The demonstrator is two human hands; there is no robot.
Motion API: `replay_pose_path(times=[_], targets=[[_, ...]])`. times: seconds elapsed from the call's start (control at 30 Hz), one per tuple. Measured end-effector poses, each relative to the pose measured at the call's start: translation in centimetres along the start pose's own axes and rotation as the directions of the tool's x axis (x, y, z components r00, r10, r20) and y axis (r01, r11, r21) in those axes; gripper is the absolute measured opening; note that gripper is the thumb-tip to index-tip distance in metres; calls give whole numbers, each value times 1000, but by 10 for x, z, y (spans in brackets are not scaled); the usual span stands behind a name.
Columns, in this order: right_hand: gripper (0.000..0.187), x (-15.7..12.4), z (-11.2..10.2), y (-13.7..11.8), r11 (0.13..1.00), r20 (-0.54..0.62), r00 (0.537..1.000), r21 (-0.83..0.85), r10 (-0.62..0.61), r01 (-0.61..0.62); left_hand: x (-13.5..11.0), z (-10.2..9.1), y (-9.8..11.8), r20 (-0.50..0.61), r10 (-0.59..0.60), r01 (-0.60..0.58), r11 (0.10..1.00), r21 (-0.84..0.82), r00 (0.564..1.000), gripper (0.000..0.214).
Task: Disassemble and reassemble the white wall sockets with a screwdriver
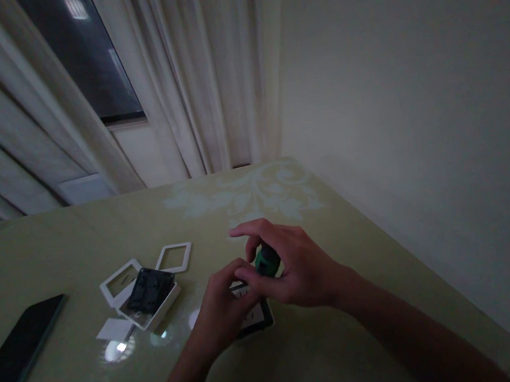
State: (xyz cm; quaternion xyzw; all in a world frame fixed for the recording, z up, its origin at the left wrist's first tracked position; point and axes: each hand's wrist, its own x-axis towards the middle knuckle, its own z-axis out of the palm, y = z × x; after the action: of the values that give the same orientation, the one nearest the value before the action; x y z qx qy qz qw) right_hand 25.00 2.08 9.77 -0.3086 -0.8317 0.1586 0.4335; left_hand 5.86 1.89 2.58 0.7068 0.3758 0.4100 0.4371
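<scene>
My right hand (293, 266) is curled around the green handle of a screwdriver (266, 260), which stands upright over a white switch module (256, 314) lying on the table. Its shaft and tip are hidden behind my fingers. My left hand (221, 309) rests on that module, fingers closed on its top edge and holding it down. The two hands touch each other above the part.
A yellow-green glossy table (49, 253) carries two white square frames (174, 258), a white base with a black insert (151, 295), a small white plate (115, 329) and a dark phone (14, 352) at left. A wall runs along the right; curtains and a window stand behind.
</scene>
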Motion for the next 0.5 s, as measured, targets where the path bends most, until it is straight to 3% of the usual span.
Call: replay_pose_path(times=[0.13,0.3,0.5], targets=[[42,0,-1,0,1000,-21,1000,7,-9,9,-2,-9,-6,-4,7,-7,1000,9,1000,34],[37,0,-8,-3,1000,-129,992,-22,-3,0,-33,-40,-32,-92,7,16,969,247,996,43],[32,-2,7,-6,999,-163,986,43,25,-19,-62,-43,-66,84,25,-49,955,293,996,90]])
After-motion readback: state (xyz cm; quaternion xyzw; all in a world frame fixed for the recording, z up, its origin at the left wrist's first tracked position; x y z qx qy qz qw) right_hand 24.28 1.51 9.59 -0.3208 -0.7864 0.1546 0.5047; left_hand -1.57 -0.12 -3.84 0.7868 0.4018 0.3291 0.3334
